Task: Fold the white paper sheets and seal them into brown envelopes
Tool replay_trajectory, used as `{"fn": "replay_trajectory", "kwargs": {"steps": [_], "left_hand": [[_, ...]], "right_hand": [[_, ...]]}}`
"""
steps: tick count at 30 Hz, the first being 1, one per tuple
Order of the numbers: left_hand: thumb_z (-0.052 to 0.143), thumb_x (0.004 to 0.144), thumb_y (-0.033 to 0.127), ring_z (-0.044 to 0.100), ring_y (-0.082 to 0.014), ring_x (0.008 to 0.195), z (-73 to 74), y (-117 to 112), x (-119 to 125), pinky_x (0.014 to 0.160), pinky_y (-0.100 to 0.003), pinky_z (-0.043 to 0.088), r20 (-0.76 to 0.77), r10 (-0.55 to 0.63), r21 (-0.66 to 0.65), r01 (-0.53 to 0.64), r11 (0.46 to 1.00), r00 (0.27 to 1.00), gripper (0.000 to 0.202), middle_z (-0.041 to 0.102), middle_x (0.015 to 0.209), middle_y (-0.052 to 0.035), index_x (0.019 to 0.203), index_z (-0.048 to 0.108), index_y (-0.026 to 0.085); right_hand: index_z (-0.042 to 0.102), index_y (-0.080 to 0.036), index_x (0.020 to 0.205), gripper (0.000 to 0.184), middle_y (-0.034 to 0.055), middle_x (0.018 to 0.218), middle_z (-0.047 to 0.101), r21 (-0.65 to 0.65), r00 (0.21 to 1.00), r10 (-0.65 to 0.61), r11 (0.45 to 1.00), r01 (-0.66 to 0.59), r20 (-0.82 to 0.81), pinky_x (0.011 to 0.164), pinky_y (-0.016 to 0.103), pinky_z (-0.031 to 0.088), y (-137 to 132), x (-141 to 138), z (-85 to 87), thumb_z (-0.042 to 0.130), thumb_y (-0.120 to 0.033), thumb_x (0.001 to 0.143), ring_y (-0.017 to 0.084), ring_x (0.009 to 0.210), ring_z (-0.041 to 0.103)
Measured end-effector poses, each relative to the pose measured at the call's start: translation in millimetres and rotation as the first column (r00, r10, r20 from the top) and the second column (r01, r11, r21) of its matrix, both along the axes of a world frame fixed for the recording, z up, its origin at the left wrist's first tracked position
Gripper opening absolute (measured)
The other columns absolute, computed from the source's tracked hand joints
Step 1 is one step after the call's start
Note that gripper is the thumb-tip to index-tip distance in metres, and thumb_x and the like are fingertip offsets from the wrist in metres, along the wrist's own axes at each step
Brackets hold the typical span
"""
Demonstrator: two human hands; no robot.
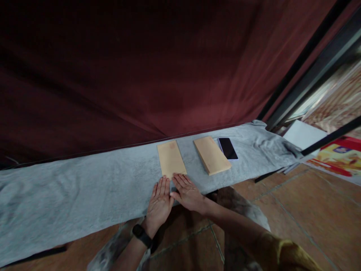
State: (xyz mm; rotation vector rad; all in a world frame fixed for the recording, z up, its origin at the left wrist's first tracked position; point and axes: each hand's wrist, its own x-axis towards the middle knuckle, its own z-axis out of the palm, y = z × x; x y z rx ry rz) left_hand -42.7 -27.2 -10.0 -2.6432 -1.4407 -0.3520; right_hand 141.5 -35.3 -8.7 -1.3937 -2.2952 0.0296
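A tan paper envelope (171, 158) lies flat on the grey cloth, with a faint reddish mark near its far end. My left hand (160, 203) is stretched out flat at the envelope's near edge, fingertips at its left corner. Beside it, my right hand (188, 192) lies flat too, its fingertips on the near edge and its thumb close to the left thumb. Neither hand grips anything. To the right rests a thick stack of similar tan envelopes (211, 154), lying at a slant. A dark-screened phone (228, 148) lies against the far right side of that stack.
The grey cloth (84, 188) covers a long narrow bench or table. Behind it hangs a dark red curtain (169, 82). Dark metal posts (304, 67) stand at the right, near a white box (304, 134) and a red and yellow printed package (342, 156) on the tiled floor (307, 203).
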Motion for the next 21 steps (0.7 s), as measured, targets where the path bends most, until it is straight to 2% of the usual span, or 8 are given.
{"fn": "replay_trajectory", "kwargs": {"steps": [4, 9, 12, 16, 21], "left_hand": [[0.036, 0.098, 0.028, 0.038, -0.0308, 0.148, 4.2, -1, 3, 0.121, -0.052, 0.032, 0.007, 0.022, -0.01, -0.022, 1.0, 1.0, 0.057, 0.044, 0.155, -0.0205, 0.148, 0.046, 0.003], [0.038, 0.098, 0.026, 0.038, -0.0299, 0.147, 7.6, 0, 10, 0.121, -0.051, 0.032, 0.091, 0.038, -0.019, -0.037, 0.999, 0.995, 0.055, 0.047, 0.153, -0.021, 0.147, 0.047, 0.004], [0.035, 0.099, 0.021, 0.037, -0.0256, 0.148, 9.3, 4, 14, 0.121, -0.047, 0.035, 0.125, -0.03, -0.034, 0.035, 0.999, 0.992, 0.054, 0.045, 0.156, -0.0167, 0.15, 0.043, 0.008], [0.034, 0.099, 0.02, 0.041, -0.0233, 0.146, 10.1, 11, 16, 0.117, -0.042, 0.04, 0.114, -0.107, -0.056, 0.114, 0.992, 0.988, 0.052, 0.049, 0.154, -0.0139, 0.149, 0.046, 0.009], [0.036, 0.1, 0.026, 0.051, -0.0262, 0.139, 12.1, 15, 17, 0.113, -0.044, 0.045, 0.089, -0.047, -0.025, 0.049, 0.998, 0.995, 0.05, 0.056, 0.147, -0.0169, 0.141, 0.055, 0.007]], "right_hand": [[0.044, -0.009, 0.151, 0.063, 0.015, 0.157, 0.043, -0.003, 1.0, -0.009, 1.0, 0.009, 0.017, 0.122, 0.043, 0.032, 3, 8, -3.6, 0.047, -0.049, 0.103, 0.024, 0.148, 0.037], [0.04, -0.005, 0.152, 0.07, 0.0197, 0.158, 0.039, 0.004, 0.997, -0.052, 0.999, 0.052, 0.057, 0.122, 0.045, 0.033, 2, 15, -7.4, 0.055, -0.047, 0.099, 0.027, 0.149, 0.034], [0.039, -0.003, 0.152, 0.071, 0.0216, 0.158, 0.037, -0.012, 0.995, -0.065, 0.998, 0.066, 0.076, 0.121, 0.047, 0.033, 1, 17, -9.5, 0.055, -0.045, 0.098, 0.029, 0.149, 0.033], [0.037, -0.005, 0.154, 0.065, 0.0189, 0.159, 0.038, -0.01, 0.996, -0.061, 0.998, 0.062, 0.067, 0.122, 0.046, 0.033, 1, 20, -11.8, 0.052, -0.038, 0.099, 0.028, 0.149, 0.034], [0.039, -0.002, 0.152, 0.068, 0.0216, 0.158, 0.038, -0.002, 0.992, -0.096, 0.995, 0.096, 0.082, 0.122, 0.046, 0.033, -1, 25, -10.7, 0.054, -0.041, 0.098, 0.029, 0.148, 0.036]]}}
